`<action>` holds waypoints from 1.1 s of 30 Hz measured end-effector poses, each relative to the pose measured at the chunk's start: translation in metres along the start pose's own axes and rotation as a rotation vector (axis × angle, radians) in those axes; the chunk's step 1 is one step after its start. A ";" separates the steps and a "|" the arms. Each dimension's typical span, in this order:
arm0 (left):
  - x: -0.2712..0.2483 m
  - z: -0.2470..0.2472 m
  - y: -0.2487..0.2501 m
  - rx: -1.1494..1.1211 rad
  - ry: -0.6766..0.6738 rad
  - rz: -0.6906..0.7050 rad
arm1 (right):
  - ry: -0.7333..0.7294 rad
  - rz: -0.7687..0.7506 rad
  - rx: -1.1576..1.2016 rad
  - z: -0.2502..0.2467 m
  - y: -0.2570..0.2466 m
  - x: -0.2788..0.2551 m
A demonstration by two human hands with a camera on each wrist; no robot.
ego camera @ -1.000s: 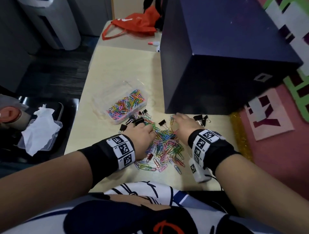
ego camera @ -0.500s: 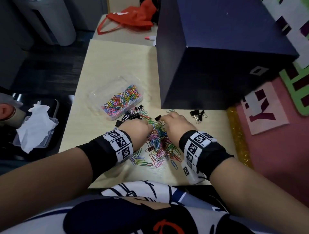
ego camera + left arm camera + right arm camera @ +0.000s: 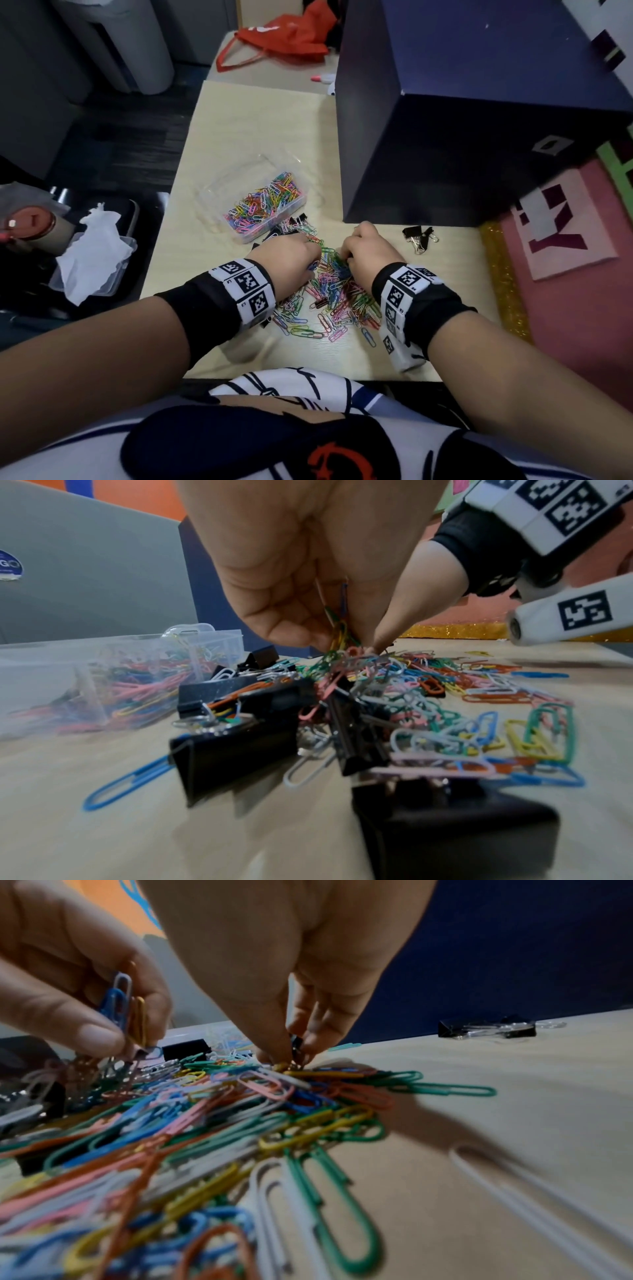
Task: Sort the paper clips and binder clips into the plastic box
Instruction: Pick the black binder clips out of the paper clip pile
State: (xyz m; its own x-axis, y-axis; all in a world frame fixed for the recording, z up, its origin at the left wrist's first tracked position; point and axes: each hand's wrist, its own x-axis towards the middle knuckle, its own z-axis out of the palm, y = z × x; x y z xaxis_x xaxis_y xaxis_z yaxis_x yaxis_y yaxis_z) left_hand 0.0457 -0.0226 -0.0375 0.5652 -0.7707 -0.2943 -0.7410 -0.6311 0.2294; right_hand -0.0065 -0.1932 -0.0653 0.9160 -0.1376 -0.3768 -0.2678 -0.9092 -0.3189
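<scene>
A heap of coloured paper clips (image 3: 337, 303) lies on the table in front of me. My left hand (image 3: 317, 262) is at the heap's far left and pinches a small bundle of paper clips (image 3: 341, 627) between thumb and fingers. My right hand (image 3: 346, 255) is at the heap's far edge, its fingertips pinched on a small dark clip (image 3: 296, 1043). The clear plastic box (image 3: 219, 192) stands beyond the left hand, one compartment full of paper clips. Black binder clips (image 3: 236, 753) lie between the box and the heap, and two more binder clips (image 3: 419, 236) lie to the right.
A big dark blue box (image 3: 479, 137) fills the table's far right, close behind the hands. An orange bag (image 3: 284, 37) lies at the far end. Left of the table are a tray with tissue (image 3: 92, 253) and a cup (image 3: 30, 229).
My right hand has moved left from near the loose binder clips into the heap. Both hands have drawn closer together and closed on clips.
</scene>
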 end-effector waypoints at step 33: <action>0.007 -0.018 -0.012 -0.106 0.123 -0.065 | -0.080 -0.051 -0.138 -0.004 -0.013 -0.012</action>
State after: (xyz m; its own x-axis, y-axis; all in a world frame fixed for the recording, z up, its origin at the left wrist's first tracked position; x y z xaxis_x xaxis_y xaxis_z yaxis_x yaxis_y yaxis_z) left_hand 0.0654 -0.0217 -0.0257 0.6557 -0.7287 -0.1977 -0.6626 -0.6809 0.3121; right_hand -0.0124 -0.1812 -0.0528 0.8993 -0.0631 -0.4327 -0.1729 -0.9602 -0.2194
